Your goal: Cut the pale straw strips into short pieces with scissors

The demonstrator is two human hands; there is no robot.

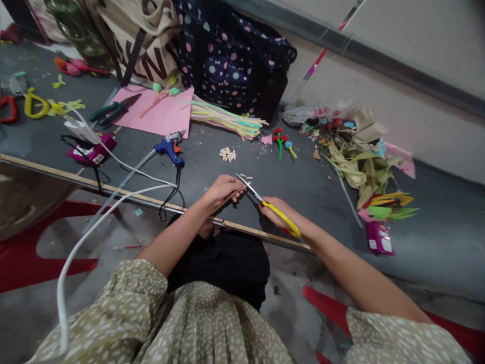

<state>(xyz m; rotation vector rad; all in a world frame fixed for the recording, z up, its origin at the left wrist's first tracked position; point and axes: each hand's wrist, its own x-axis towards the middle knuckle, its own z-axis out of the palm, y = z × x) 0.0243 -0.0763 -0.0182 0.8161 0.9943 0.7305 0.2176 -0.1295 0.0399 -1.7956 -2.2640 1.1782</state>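
My right hand [273, 211] is closed around yellow-handled scissors [271, 207], whose blades point up and left toward my left hand [223, 190]. My left hand is pinched shut on a thin pale stick that runs under its fingers; the stick is mostly hidden. The scissor tips sit right beside the left fingertips. A small heap of cut pale pieces [228, 154] lies on the grey table [326, 187] just beyond my hands.
A blue glue gun [169, 149] with its cable lies to the left. A pink sheet [162, 114], green pliers [111, 110], a bundle of pastel sticks [227, 119], small craft flowers [281, 139], dried husks [359, 169] and bags [227, 55] sit farther back.
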